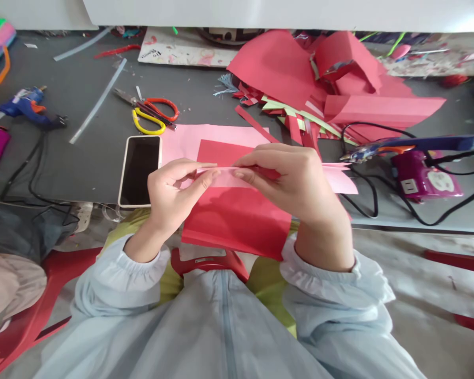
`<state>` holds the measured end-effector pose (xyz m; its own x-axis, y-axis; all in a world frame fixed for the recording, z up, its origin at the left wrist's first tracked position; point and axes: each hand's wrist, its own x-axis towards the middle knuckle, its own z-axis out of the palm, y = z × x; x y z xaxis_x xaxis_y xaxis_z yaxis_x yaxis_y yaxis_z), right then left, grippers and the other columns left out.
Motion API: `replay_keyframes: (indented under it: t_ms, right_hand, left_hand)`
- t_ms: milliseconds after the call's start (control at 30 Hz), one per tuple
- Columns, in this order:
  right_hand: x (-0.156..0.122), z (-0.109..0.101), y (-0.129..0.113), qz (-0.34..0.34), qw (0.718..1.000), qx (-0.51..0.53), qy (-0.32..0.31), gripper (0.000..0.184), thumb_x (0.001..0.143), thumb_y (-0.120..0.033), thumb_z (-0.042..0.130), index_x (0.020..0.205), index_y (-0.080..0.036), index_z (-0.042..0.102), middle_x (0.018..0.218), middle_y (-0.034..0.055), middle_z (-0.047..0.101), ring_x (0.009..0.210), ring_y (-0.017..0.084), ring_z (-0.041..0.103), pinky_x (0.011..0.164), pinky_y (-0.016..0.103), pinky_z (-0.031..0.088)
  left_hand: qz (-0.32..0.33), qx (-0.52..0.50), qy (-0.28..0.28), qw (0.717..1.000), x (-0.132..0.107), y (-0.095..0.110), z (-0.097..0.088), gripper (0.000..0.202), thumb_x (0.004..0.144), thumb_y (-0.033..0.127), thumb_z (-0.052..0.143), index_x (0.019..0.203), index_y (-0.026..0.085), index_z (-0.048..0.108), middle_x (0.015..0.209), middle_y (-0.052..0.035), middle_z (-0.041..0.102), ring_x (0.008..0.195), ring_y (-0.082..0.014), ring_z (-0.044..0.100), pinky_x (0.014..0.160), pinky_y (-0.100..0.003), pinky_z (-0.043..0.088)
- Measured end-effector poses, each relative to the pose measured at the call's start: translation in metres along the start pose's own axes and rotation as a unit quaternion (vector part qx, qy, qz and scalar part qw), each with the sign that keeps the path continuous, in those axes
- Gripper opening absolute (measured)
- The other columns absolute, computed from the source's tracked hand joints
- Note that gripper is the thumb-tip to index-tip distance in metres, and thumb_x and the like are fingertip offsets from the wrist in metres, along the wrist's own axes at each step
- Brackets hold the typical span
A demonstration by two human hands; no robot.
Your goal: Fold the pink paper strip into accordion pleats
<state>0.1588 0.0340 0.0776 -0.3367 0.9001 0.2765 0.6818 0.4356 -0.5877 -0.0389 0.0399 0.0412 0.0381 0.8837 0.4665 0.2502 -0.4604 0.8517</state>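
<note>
Both hands pinch a folded strip of pink paper (226,177) along its edge, thumbs in front and fingers behind. My left hand (177,189) grips it near the left end. Close beside it, my right hand (290,179) pinches the middle, and the strip's layered end sticks out past that hand on the right. Below the strip lies a red sheet of paper (237,221), which hangs over the table edge above the lap. A larger pink sheet (181,139) lies beneath the red one on the table.
A phone (141,168) lies left of the paper, with scissors (152,116) behind it. Glue sticks (98,102) and a blue glue gun (27,105) are further left. Red paper scraps (276,68) pile up at the back right. Another glue gun (418,145) with black cables lies right.
</note>
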Motion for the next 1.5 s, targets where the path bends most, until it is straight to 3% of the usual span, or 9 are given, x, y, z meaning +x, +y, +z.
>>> replay_keyframes:
  t_ms: [267, 600, 1100, 1267, 1500]
  right_hand:
    - [0.002, 0.004, 0.002, 0.013, 1.0, 0.001, -0.005, 0.025, 0.096, -0.037, 0.051, 0.085, -0.025, 0.07, 0.082, 0.0044, 0.072, 0.076, 0.019, 0.064, 0.068, 0.032, 0.047]
    - [0.003, 0.008, 0.006, -0.034, 0.998, 0.034, 0.035, 0.023, 0.094, -0.036, 0.058, 0.078, -0.023, 0.067, 0.075, 0.002, 0.071, 0.067, 0.016, 0.063, 0.062, 0.028, 0.046]
    - [0.001, 0.007, 0.007, -0.069, 0.995, 0.044, 0.057, 0.016, 0.092, -0.026, 0.062, 0.078, -0.021, 0.068, 0.075, 0.001, 0.071, 0.068, 0.013, 0.062, 0.062, 0.026, 0.046]
    - [0.001, 0.006, 0.008, -0.061, 0.996, 0.046, 0.053, 0.018, 0.091, -0.027, 0.062, 0.076, -0.021, 0.069, 0.074, 0.0004, 0.071, 0.067, 0.013, 0.061, 0.063, 0.026, 0.045]
    - [0.0, 0.007, 0.013, -0.054, 0.997, 0.053, 0.036, 0.016, 0.091, -0.026, 0.063, 0.078, -0.018, 0.07, 0.073, 0.0012, 0.071, 0.066, 0.012, 0.059, 0.061, 0.024, 0.043]
  left_hand:
    - [-0.064, -0.04, 0.003, 0.997, -0.001, 0.0, 0.002, 0.03, 0.072, 0.05, 0.081, 0.081, 0.022, 0.078, 0.08, -0.0031, 0.077, 0.072, -0.0151, 0.07, 0.065, -0.026, 0.056]
    - [-0.057, -0.095, 0.003, 0.994, 0.0, -0.002, 0.002, 0.02, 0.069, 0.037, 0.086, 0.081, 0.022, 0.08, 0.076, -0.0006, 0.077, 0.067, -0.0109, 0.069, 0.06, -0.019, 0.054]
    - [-0.052, -0.114, -0.02, 0.992, 0.002, -0.015, -0.001, 0.014, 0.07, 0.031, 0.086, 0.083, 0.029, 0.08, 0.073, 0.0018, 0.076, 0.067, -0.0103, 0.068, 0.061, -0.02, 0.054]
    - [-0.067, -0.096, -0.044, 0.992, 0.004, -0.016, -0.005, 0.011, 0.075, 0.036, 0.081, 0.083, 0.028, 0.081, 0.073, 0.001, 0.075, 0.067, -0.0125, 0.068, 0.062, -0.025, 0.055]
    - [-0.112, -0.058, -0.072, 0.989, 0.005, -0.021, -0.01, 0.024, 0.082, 0.046, 0.073, 0.083, 0.024, 0.08, 0.069, 0.0005, 0.071, 0.07, -0.0151, 0.065, 0.062, -0.028, 0.051]
